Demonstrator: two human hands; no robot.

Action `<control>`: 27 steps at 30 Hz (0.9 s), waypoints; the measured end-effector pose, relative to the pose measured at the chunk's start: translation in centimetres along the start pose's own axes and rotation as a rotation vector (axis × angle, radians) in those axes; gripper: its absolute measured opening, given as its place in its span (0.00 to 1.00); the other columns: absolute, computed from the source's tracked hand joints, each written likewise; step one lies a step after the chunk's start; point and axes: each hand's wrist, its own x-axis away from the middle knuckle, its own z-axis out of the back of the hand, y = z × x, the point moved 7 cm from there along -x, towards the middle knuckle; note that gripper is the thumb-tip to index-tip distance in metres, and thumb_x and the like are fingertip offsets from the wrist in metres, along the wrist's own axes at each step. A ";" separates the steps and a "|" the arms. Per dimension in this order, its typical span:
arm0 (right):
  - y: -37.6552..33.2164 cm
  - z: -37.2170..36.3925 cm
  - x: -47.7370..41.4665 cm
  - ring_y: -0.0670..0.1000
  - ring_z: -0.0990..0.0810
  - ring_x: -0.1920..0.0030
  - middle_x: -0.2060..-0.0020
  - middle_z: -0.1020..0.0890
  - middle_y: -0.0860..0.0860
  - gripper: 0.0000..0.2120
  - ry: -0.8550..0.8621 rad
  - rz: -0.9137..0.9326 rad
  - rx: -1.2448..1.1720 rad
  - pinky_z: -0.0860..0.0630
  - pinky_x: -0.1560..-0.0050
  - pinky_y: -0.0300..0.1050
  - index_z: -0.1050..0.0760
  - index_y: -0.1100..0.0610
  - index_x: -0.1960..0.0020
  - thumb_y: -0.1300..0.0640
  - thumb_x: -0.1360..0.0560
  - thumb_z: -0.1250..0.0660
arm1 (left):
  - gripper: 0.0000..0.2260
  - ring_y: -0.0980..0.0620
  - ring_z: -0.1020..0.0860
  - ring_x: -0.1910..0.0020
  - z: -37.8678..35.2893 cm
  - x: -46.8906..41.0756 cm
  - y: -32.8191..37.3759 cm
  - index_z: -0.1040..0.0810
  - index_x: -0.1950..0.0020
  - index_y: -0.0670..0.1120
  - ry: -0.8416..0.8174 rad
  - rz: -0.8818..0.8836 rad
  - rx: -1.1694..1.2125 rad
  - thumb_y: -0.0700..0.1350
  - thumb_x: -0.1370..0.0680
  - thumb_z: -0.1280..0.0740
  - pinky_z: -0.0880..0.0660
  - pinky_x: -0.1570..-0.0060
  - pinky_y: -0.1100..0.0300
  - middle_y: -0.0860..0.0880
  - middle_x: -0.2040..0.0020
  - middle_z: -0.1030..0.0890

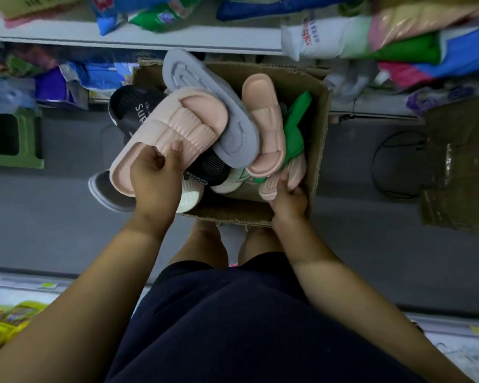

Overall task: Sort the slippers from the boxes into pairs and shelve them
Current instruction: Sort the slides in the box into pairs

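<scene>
Both round slippers (174,125): L hand (155,179), R hand (288,200)

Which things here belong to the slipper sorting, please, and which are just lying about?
Job: cardboard box; big pink slipper, gripped by left hand; corner pink slipper, gripped by right hand; grey slipper; peach slipper; green slipper; black slipper.
Lying about: green stool; shelf packets; yellow packets.

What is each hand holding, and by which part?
The left hand grips a large pale pink ribbed slipper by its near end; the right hand grips another pink ribbed slipper, low in the cardboard box, by its end.
</scene>
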 end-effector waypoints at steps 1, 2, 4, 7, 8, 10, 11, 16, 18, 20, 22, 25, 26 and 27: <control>0.5 0.8 0.6 0.53 0.15 0.50 0.53 0.14 0.50 0.34 -0.006 0.015 -0.016 0.18 0.47 0.59 0.18 0.50 0.49 0.24 0.40 0.31 | 0.22 0.52 0.28 0.60 0.1 0.3 -0.2 0.25 0.56 0.34 -0.019 0.009 0.011 0.56 0.22 0.32 0.29 0.58 0.51 0.45 0.61 0.26; 1.1 1.2 1.2 0.53 0.15 0.49 0.51 0.14 0.50 0.32 -0.034 0.015 -0.056 0.19 0.45 0.59 0.18 0.49 0.50 0.25 0.41 0.30 | 0.24 0.52 0.28 0.60 0.1 0.7 -0.4 0.25 0.55 0.35 -0.041 0.015 0.020 0.58 0.23 0.32 0.29 0.57 0.51 0.46 0.60 0.26; -1.1 2.4 5.6 0.53 0.16 0.46 0.47 0.14 0.51 0.29 -0.088 -0.026 -0.114 0.19 0.43 0.59 0.18 0.50 0.45 0.32 0.37 0.26 | 0.28 0.51 0.29 0.61 0.2 1.6 -0.6 0.26 0.56 0.32 -0.080 0.020 0.038 0.60 0.24 0.32 0.30 0.58 0.51 0.45 0.62 0.26; -1.9 4.3 8.8 0.53 0.17 0.46 0.47 0.15 0.55 0.16 -0.144 -0.123 -0.183 0.16 0.50 0.49 0.19 0.58 0.43 0.48 0.25 0.27 | 0.22 0.55 0.34 0.68 0.6 3.0 -0.7 0.32 0.67 0.40 -0.102 0.045 0.028 0.51 0.20 0.30 0.35 0.63 0.56 0.49 0.69 0.32; -2.4 4.8 9.8 0.53 0.16 0.48 0.50 0.15 0.54 0.11 -0.150 -0.135 -0.181 0.16 0.52 0.46 0.18 0.57 0.47 0.51 0.24 0.27 | 0.21 0.57 0.36 0.70 0.8 3.3 -0.7 0.33 0.68 0.44 -0.105 0.058 0.010 0.48 0.19 0.30 0.36 0.65 0.57 0.50 0.71 0.34; -3.4 5.9 11.2 0.52 0.16 0.51 0.57 0.15 0.52 0.08 -0.146 -0.093 -0.102 0.17 0.50 0.42 0.18 0.56 0.56 0.52 0.27 0.24 | 0.19 0.55 0.34 0.68 1.1 3.6 -0.9 0.32 0.66 0.43 -0.137 0.077 0.024 0.48 0.20 0.30 0.35 0.64 0.57 0.50 0.70 0.34; -3.7 6.3 11.5 0.51 0.16 0.55 0.61 0.16 0.52 0.12 -0.125 -0.035 -0.040 0.19 0.53 0.36 0.18 0.59 0.58 0.50 0.28 0.23 | 0.18 0.51 0.33 0.66 1.2 3.6 -1.1 0.30 0.64 0.41 -0.163 0.079 0.047 0.48 0.20 0.29 0.34 0.62 0.57 0.48 0.68 0.33; -5.1 5.7 14.1 0.45 0.25 0.59 0.58 0.23 0.55 0.21 0.016 0.325 0.196 0.29 0.58 0.38 0.26 0.53 0.74 0.42 0.33 0.22 | 0.16 0.54 0.36 0.68 3.2 2.8 -1.4 0.29 0.63 0.41 -0.277 0.056 0.038 0.47 0.19 0.30 0.37 0.67 0.59 0.48 0.68 0.36; -4.7 3.5 15.6 0.47 0.30 0.38 0.43 0.26 0.52 0.21 0.038 0.457 0.418 0.34 0.44 0.32 0.23 0.54 0.72 0.39 0.33 0.24 | 0.19 0.55 0.38 0.70 4.7 2.1 -1.8 0.33 0.66 0.46 -0.306 0.045 0.003 0.48 0.19 0.30 0.39 0.69 0.59 0.48 0.69 0.36; -3.4 0.2 16.3 0.48 0.37 0.29 0.35 0.30 0.51 0.19 -0.026 0.472 0.534 0.39 0.37 0.31 0.22 0.57 0.67 0.43 0.29 0.25 | 0.19 0.51 0.37 0.67 6.3 1.2 -2.5 0.34 0.66 0.47 -0.325 0.062 -0.034 0.50 0.20 0.30 0.38 0.67 0.57 0.46 0.67 0.35; -2.4 -3.0 16.6 0.51 0.35 0.27 0.34 0.25 0.53 0.12 -0.089 0.482 0.628 0.38 0.30 0.41 0.24 0.52 0.64 0.48 0.26 0.27 | 0.17 0.49 0.33 0.65 7.7 0.3 -3.3 0.30 0.64 0.47 -0.338 0.088 -0.061 0.52 0.21 0.30 0.33 0.63 0.55 0.44 0.65 0.32; -0.9 -5.7 16.2 0.54 0.23 0.38 0.41 0.20 0.56 0.05 -0.146 0.474 0.590 0.29 0.37 0.42 0.20 0.57 0.56 0.56 0.26 0.27 | 0.18 0.47 0.31 0.62 8.8 -0.4 -4.5 0.30 0.70 0.52 -0.388 0.139 -0.061 0.56 0.25 0.28 0.28 0.59 0.50 0.44 0.64 0.31; -0.6 -5.7 15.9 0.53 0.22 0.41 0.43 0.20 0.55 0.06 -0.145 0.463 0.571 0.29 0.41 0.39 0.19 0.60 0.52 0.57 0.26 0.27 | 0.19 0.46 0.32 0.62 8.9 -0.4 -4.8 0.31 0.71 0.52 -0.402 0.147 -0.062 0.56 0.25 0.28 0.29 0.58 0.49 0.44 0.63 0.31; -0.5 -5.2 15.5 0.52 0.22 0.43 0.44 0.20 0.54 0.09 -0.133 0.437 0.562 0.30 0.44 0.39 0.19 0.60 0.48 0.58 0.26 0.28 | 0.20 0.46 0.32 0.61 8.9 -0.4 -4.9 0.32 0.71 0.52 -0.409 0.151 -0.059 0.55 0.25 0.28 0.30 0.58 0.49 0.45 0.63 0.32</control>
